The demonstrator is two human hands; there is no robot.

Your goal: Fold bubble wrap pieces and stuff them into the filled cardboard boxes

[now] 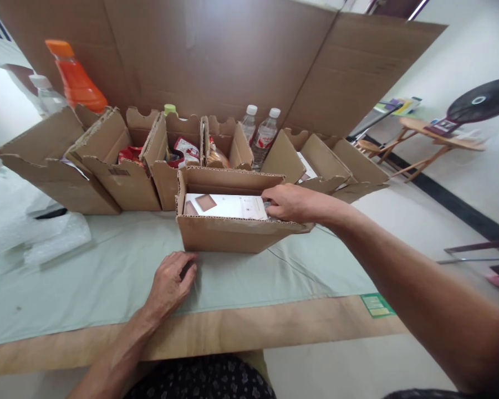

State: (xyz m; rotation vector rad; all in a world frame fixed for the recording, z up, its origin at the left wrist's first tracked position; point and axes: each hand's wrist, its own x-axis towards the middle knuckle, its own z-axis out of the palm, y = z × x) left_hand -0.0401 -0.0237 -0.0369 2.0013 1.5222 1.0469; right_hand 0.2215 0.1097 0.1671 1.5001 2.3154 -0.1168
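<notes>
A long open-topped cardboard box [228, 235] stands on the cloth in front of me. Inside lies a white carton [224, 206] with brown squares printed on it. My right hand [289, 202] reaches into the box's right end, fingers curled beside the carton's end. Something clear shows in part under those fingers, too covered to name. On the green cloth [233, 282], my left hand [173, 280] rests with loosely bent fingers and thumb apart, holding nothing. Its fingertips are close to the box's lower left corner.
Behind stands a row of open cardboard boxes [135, 188], some with snack packets [187, 149]. Two water bottles [264, 138] and an orange bottle [77, 80] stand farther back, before a tall cardboard panel [216, 61]. Bubble wrap [58, 238] lies left. A wooden edge [274, 327] borders the table.
</notes>
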